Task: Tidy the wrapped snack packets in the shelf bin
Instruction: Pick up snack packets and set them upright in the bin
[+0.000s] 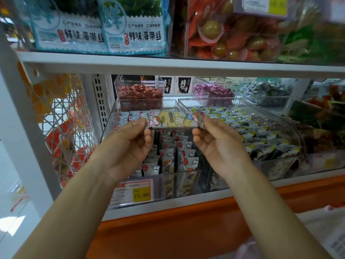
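- Packet (pixel 174 119) hangs level just above the clear bin (pixel 186 172), held by its two crimped ends, with the printed face toward the camera.
- The left hand (pixel 128 144) pinches the left end between thumb and forefinger, and its other fingers curl loosely underneath.
- The right hand (pixel 222 144) pinches the right end in the same way.
- Below, the rows of matching packets (pixel 184 157) stand on edge, packed close. A few at the front left lean.
- The step in hand looks like slotting this one back into a row.
- To do it well, turn it upright so its face matches its neighbours. Then part the row with one hand and slide the packet into the gap with the other, rather than forcing it onto the tops.
- Keep the pinch on the sealed ends, since squeezing the middle may crush what is inside.
- Keep it in this bin, because the dark packets (pixel 261 135) in the next one to the right are a different sort.
- The price tag (pixel 137 191) on the front should be left readable.
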Demonstrator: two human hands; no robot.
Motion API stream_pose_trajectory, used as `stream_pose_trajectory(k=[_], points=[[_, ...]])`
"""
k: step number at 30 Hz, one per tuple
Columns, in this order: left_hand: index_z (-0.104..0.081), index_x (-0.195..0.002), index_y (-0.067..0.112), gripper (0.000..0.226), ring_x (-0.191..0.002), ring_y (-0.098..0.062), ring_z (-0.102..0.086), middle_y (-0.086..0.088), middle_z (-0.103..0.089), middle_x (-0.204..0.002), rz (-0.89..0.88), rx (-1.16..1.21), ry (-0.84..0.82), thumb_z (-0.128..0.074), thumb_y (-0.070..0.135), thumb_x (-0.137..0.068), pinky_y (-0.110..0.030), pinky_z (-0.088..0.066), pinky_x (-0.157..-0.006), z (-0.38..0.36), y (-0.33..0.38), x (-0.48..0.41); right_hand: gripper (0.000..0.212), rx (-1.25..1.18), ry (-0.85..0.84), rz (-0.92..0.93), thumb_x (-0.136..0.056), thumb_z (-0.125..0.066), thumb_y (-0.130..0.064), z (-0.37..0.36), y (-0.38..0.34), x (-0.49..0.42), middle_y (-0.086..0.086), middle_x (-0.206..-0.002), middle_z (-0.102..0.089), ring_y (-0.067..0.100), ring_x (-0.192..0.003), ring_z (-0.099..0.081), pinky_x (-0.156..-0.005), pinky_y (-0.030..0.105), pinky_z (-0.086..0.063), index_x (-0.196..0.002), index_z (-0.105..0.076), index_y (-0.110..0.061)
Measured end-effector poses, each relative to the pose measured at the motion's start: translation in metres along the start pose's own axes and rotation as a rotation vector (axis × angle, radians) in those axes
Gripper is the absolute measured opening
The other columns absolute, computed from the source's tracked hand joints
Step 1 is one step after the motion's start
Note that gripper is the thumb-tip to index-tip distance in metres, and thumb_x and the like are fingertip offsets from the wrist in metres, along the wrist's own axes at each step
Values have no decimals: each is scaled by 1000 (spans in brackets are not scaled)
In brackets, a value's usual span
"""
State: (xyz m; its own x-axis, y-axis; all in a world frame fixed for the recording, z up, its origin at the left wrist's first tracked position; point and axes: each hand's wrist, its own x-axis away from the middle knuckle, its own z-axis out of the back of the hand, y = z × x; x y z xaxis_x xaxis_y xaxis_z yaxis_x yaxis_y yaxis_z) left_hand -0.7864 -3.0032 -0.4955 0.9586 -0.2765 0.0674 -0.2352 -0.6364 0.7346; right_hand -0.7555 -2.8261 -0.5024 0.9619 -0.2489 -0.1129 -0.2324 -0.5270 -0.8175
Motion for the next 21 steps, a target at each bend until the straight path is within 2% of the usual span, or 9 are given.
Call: stream_pose_trajectory(k=[4,7,9,12,15,18,21], points=[[-57,-74,12,15,-50,-7,-56,1,-56,-57,-33,-141,-6,-54,9,-88,-15,-50,-49,4,2,-1,8,149,-29,133,-91,-53,-3,3,1,1,3,-72,-69,16,-59,-68,-51,21,-53,-88,-59,-6],[-64,-78,12,7,-58,-11,-60,-2,-61,-65,-54,-246,-33,-63,18,-77,-19,-54,-55,4,5,1,9,318,-52,233,-92,-52,-1,5,0,1,7,-82,-63,16,-65,-67,-56,25,-55,-90,-58,-8],[-65,-78,12,14,-65,-11,-61,-2,-64,-71,-98,-352,-45,-65,25,-73,-20,-55,-59,4,3,3,11,380,-80,254,-92,-53,-4,4,1,1,4,-78,-62,14,-67,-67,-59,29,-57,-84,-58,-9],[-59,-82,7,13,-74,-13,-63,-4,-66,-80,-182,-503,-36,-62,19,-82,-19,-56,-66,3,-2,5,14,537,-105,294,-90,-59,-19,2,6,2,4,-81,-66,20,-77,-68,-69,37,-57,-78,-61,-12],[-59,-99,6,17,-84,-16,-69,-8,-70,-92,-228,-563,-41,-61,13,-84,-21,-56,-73,1,-3,6,5,743,-69,406,-86,-63,-23,3,10,2,-6,-80,-66,12,-79,-64,-69,28,-52,-83,-66,-21],[-58,-109,6,24,-88,-17,-70,-9,-71,-95,-249,-476,-74,-58,8,-86,-21,-56,-75,-2,-2,9,8,671,-124,336,-88,-63,-23,3,7,3,-8,-80,-68,12,-83,-66,-71,31,-56,-86,-70,-24],[-58,-110,8,25,-90,-18,-70,-5,-72,-92,-270,-431,-87,-57,4,-85,-21,-55,-77,-1,0,9,9,583,-186,268,-86,-66,-16,1,5,6,-7,-76,-67,12,-76,-66,-58,31,-59,-85,-71,-24]])
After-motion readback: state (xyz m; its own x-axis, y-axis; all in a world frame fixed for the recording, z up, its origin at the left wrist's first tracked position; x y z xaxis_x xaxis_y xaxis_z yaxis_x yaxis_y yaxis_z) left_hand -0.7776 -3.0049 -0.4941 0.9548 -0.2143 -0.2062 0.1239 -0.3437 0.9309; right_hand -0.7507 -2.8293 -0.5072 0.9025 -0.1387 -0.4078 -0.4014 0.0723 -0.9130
